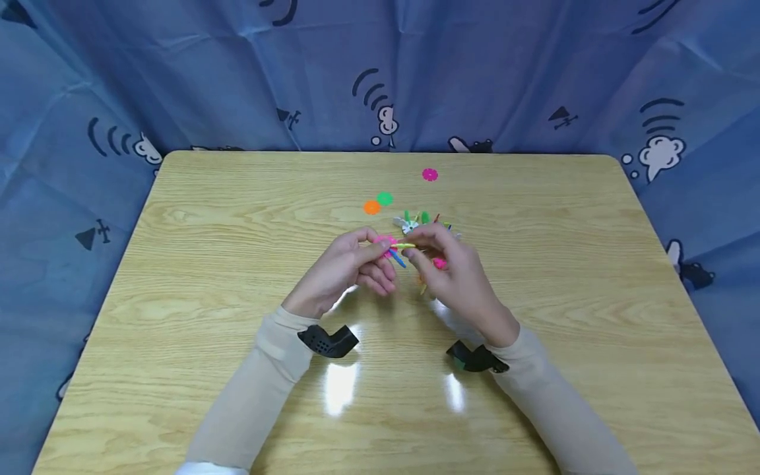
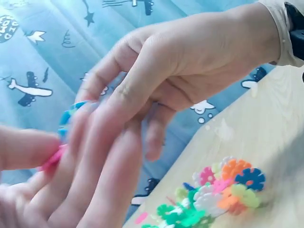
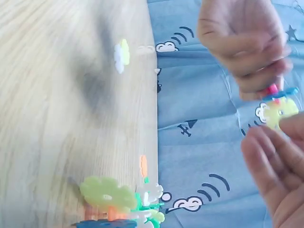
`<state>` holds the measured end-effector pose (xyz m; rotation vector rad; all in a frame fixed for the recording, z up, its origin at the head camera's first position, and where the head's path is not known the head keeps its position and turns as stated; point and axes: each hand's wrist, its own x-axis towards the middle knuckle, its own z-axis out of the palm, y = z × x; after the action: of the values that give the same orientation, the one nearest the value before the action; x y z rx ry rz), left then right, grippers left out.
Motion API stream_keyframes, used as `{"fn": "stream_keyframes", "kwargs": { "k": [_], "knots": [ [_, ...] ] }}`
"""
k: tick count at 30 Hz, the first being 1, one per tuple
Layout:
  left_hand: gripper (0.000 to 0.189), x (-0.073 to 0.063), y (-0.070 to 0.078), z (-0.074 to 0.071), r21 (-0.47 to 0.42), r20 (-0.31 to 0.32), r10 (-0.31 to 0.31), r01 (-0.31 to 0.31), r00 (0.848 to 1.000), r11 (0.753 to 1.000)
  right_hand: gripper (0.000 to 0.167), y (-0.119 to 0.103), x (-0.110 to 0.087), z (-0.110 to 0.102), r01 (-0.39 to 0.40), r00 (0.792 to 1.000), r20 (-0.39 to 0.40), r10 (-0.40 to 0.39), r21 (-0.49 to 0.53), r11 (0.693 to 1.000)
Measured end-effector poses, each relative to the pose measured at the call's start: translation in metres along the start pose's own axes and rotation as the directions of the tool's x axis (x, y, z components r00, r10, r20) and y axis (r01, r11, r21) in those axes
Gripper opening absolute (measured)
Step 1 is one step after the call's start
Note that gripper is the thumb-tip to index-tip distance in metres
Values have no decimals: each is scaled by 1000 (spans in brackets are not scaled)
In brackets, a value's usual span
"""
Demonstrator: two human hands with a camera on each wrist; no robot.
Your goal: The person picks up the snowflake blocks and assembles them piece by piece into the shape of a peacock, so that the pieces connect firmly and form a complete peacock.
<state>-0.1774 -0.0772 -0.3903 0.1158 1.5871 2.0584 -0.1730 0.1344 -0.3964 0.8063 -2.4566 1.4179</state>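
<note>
My left hand (image 1: 350, 267) pinches a pink flower-shaped plastic disc (image 1: 384, 240) between thumb and forefinger. A blue disc (image 1: 397, 258), seen nearly edge-on, is joined to the pink one. Across from it, my right hand (image 1: 454, 274) pinches a yellow disc (image 1: 405, 246) by thumb and fingertips. In the right wrist view the yellow disc (image 3: 280, 114) touches or overlaps the blue disc (image 3: 284, 93); whether they are slotted together I cannot tell. Fingers hide much of the pink disc in the left wrist view.
Several mixed-colour discs lie in a pile (image 2: 218, 190) on the wooden table (image 1: 208, 264), partly behind my right hand. Farther back lie an orange disc (image 1: 371, 207), a green disc (image 1: 384, 198) and a magenta disc (image 1: 430, 175). A blue patterned curtain (image 1: 505, 79) hangs behind the table.
</note>
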Motion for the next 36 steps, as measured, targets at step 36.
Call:
{"fn": "stream_keyframes", "kwargs": {
  "k": [36],
  "knots": [
    [15, -11, 19, -30, -220, -181, 151, -190, 972, 957, 18, 5, 19, 89, -107, 842, 456, 288, -381, 918]
  ]
}}
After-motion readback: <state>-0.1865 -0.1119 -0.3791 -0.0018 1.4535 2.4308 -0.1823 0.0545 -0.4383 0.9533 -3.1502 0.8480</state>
